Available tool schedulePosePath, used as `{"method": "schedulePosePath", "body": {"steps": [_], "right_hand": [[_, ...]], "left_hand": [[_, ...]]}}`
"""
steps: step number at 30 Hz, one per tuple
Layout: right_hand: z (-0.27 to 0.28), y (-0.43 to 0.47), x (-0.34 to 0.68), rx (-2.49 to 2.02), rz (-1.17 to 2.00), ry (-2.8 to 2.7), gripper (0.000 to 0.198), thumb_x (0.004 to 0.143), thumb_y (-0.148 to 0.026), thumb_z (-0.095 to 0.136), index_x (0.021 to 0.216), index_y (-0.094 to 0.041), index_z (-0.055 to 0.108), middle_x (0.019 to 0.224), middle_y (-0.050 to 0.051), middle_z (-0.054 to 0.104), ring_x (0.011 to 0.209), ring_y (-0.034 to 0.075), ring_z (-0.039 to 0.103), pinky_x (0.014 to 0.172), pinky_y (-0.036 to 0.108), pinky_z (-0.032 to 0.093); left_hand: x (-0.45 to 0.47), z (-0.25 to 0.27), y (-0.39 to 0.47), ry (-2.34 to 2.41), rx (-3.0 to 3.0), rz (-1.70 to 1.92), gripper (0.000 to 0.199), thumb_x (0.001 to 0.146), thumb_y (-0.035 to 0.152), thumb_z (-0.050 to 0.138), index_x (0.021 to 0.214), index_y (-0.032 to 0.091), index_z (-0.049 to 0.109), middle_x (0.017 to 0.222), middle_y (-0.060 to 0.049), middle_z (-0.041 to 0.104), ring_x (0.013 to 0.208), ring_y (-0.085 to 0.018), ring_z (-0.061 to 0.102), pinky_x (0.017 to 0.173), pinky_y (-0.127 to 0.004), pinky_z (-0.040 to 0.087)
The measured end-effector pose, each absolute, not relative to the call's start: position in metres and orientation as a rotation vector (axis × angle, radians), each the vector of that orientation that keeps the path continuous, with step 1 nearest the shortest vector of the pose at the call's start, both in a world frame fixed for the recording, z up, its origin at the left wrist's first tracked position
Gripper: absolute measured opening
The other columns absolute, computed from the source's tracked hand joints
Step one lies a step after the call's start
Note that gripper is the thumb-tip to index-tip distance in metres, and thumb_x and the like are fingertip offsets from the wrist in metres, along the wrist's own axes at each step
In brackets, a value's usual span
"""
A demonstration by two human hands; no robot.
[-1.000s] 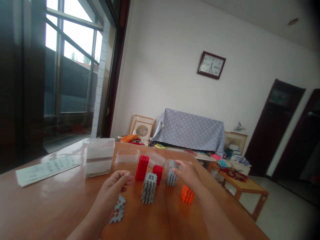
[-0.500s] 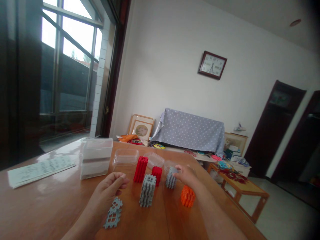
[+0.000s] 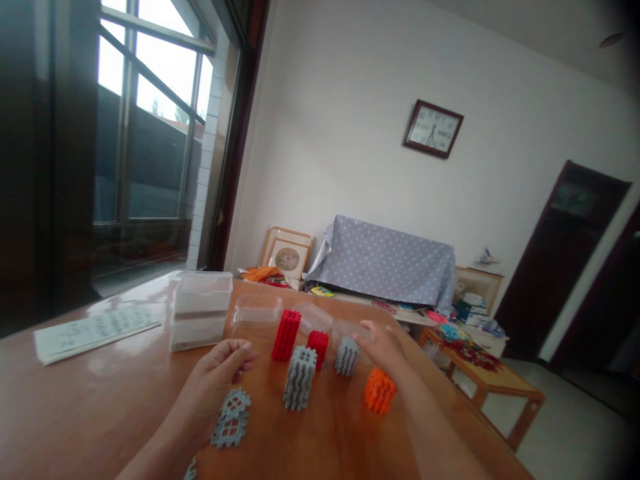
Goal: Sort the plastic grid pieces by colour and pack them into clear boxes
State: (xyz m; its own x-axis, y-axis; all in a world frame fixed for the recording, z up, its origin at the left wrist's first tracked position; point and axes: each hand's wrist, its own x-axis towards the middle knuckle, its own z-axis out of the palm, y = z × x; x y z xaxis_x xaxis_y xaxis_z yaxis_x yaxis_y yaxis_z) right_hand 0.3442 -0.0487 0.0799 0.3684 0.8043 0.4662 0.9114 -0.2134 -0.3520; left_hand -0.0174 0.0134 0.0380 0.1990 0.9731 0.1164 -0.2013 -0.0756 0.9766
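My left hand hovers over the table's left part with fingers curled together; whatever may be inside them is hidden. Below it lie flat grey interlocking window-pattern tiles, with a further grey piece at the bottom edge. My right hand is just right of a short grey stack of tiles, its fingers apart and nothing visible in them. A taller grey stack stands between the hands. Behind it are a tall red stack and a shorter red one. An orange stack sits below my right wrist.
Clear plastic trays and a lidded translucent box stand towards the back of the wooden table. Printed paper lies at left. A low wooden bench is beyond the right edge.
My right hand has come off the short grey stack, moving slightly up and right, and its fingers have opened. The left hand stays curled. The view has shifted slightly.
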Motion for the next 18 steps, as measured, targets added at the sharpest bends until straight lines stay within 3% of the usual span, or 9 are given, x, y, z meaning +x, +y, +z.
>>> {"method": "schedulePosePath", "body": {"steps": [3, 5, 7, 11, 14, 18], "right_hand": [[0.087, -0.066, 0.316, -1.907, -0.278, -1.421, 0.040, 0.093, -0.048, 0.052, 0.116, -0.021, 0.071, 0.115, 0.010, 0.072, 0.108, 0.028, 0.062, 0.094, 0.038, 0.045], [0.086, -0.082, 0.286, -1.797, -0.242, -1.392, 0.043, 0.099, -0.050, 0.040, 0.110, -0.020, 0.069, 0.103, 0.007, 0.072, 0.095, 0.023, 0.063, 0.085, 0.033, 0.047], [0.081, -0.099, 0.249, -1.586, -0.049, -1.315, 0.040, 0.098, -0.053, 0.046, 0.090, -0.020, 0.068, 0.079, 0.002, 0.065, 0.075, 0.019, 0.058, 0.070, 0.028, 0.045], [0.056, -0.113, 0.184, -1.349, 0.321, -1.448, 0.037, 0.098, -0.048, 0.052, 0.073, -0.021, 0.057, 0.067, -0.003, 0.051, 0.064, 0.014, 0.048, 0.061, 0.024, 0.038], [0.027, -0.105, 0.157, -1.294, 0.391, -1.569, 0.036, 0.098, -0.042, 0.052, 0.069, -0.021, 0.053, 0.065, -0.003, 0.048, 0.061, 0.012, 0.046, 0.059, 0.024, 0.035], [-0.008, -0.093, 0.145, -1.323, 0.393, -1.728, 0.029, 0.095, -0.034, 0.054, 0.069, -0.020, 0.054, 0.067, -0.003, 0.051, 0.065, 0.013, 0.050, 0.062, 0.024, 0.034]], "left_hand": [[-0.024, 0.034, 0.022, 0.907, 1.208, 1.265, 0.043, 0.077, 0.058, 0.071, 0.092, 0.019, 0.065, 0.089, -0.003, 0.072, 0.080, -0.018, 0.063, 0.067, -0.024, 0.044], [-0.030, 0.030, 0.031, 0.955, 1.223, 1.309, 0.043, 0.078, 0.059, 0.070, 0.094, 0.019, 0.066, 0.092, -0.004, 0.073, 0.081, -0.017, 0.064, 0.067, -0.024, 0.044], [-0.037, 0.026, 0.040, 1.042, 1.251, 1.387, 0.044, 0.079, 0.060, 0.067, 0.091, 0.018, 0.066, 0.089, -0.004, 0.074, 0.079, -0.018, 0.063, 0.068, -0.025, 0.044], [-0.045, 0.012, 0.059, 1.374, 1.554, 1.396, 0.033, 0.086, 0.049, 0.057, 0.092, 0.018, 0.068, 0.084, -0.005, 0.073, 0.080, -0.023, 0.065, 0.072, -0.031, 0.046], [-0.043, -0.003, 0.066, 1.637, 1.888, 1.147, 0.031, 0.089, 0.040, 0.053, 0.106, 0.019, 0.069, 0.108, -0.011, 0.074, 0.101, -0.028, 0.066, 0.088, -0.036, 0.046], [-0.036, -0.022, 0.064, 1.750, 2.226, 0.793, 0.045, 0.085, 0.034, 0.056, 0.127, 0.022, 0.063, 0.143, -0.013, 0.060, 0.134, -0.037, 0.049, 0.108, -0.052, 0.034]]}}
